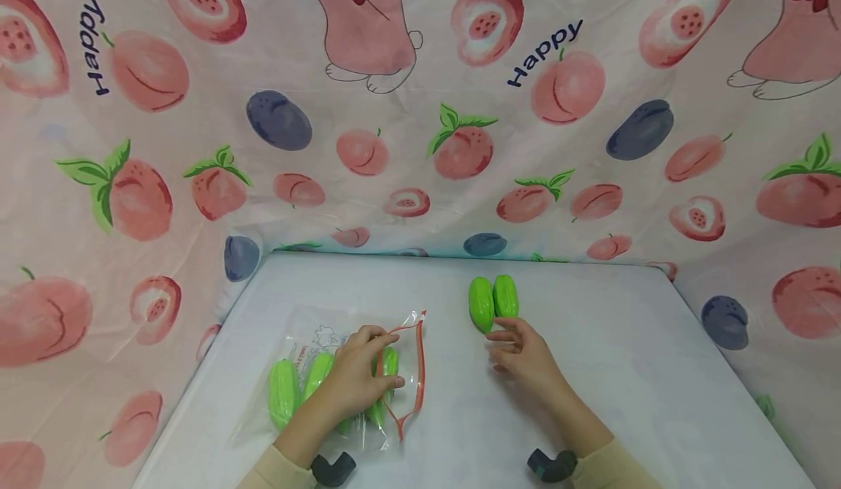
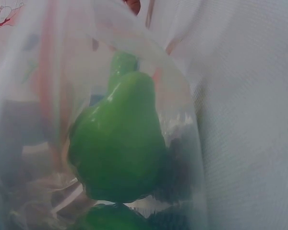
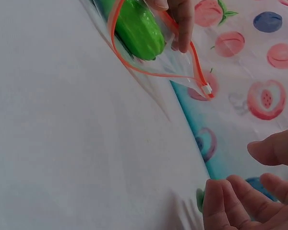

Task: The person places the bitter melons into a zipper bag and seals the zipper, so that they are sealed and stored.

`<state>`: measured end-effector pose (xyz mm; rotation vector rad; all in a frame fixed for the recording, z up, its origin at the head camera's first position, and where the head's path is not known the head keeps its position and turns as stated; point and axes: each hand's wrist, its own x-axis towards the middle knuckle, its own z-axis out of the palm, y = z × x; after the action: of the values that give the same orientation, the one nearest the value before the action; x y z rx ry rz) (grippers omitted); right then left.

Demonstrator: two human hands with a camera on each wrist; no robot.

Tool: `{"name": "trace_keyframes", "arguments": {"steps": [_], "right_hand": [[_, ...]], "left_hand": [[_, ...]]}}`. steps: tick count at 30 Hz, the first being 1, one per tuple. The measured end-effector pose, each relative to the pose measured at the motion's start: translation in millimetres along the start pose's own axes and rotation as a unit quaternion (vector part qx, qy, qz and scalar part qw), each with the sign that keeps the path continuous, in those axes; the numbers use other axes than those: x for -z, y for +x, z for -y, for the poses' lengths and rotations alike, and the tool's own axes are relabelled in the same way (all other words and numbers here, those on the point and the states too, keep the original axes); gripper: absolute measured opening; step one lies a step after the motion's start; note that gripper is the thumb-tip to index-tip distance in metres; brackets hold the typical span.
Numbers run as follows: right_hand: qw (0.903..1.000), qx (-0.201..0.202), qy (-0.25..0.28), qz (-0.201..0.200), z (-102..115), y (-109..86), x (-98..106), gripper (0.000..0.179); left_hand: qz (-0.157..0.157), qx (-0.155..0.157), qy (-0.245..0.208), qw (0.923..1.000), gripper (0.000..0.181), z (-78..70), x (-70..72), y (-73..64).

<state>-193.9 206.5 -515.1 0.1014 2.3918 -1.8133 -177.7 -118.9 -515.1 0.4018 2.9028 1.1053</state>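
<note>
A clear zip bag (image 1: 410, 372) with an orange-red closure lies left of the table's middle, its mouth standing open toward the right. Several glossy green cucumber-shaped pieces (image 1: 283, 394) are inside. My left hand (image 1: 355, 376) lies over the bag and holds its rim, thumb and fingers spread apart; in the right wrist view those fingers (image 3: 183, 28) hang at the orange strip. Through cloudy plastic, the left wrist view shows one green piece (image 2: 120, 139) close up. Two more green pieces (image 1: 482, 303) lie side by side farther back. My right hand (image 1: 525, 357), fingers loosely bent, is just in front of them, holding nothing.
A white-covered table (image 1: 591, 314) carries everything. Behind and beside it hangs a pink fruit-print cloth (image 1: 394, 131). Black wrist devices (image 1: 552, 466) sit by both of the person's wrists, near the beige sleeves.
</note>
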Motion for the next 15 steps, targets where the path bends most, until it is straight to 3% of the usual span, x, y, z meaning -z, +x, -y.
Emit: {"name": "trace_keyframes", "arguments": {"steps": [15], "right_hand": [[0.9996,-0.004,-0.020,-0.019,-1.9,7.0,22.4,0.061]], "left_hand": [[0.003,0.005,-0.008,1.0000,0.074,1.3,-1.2,-0.3]]}}
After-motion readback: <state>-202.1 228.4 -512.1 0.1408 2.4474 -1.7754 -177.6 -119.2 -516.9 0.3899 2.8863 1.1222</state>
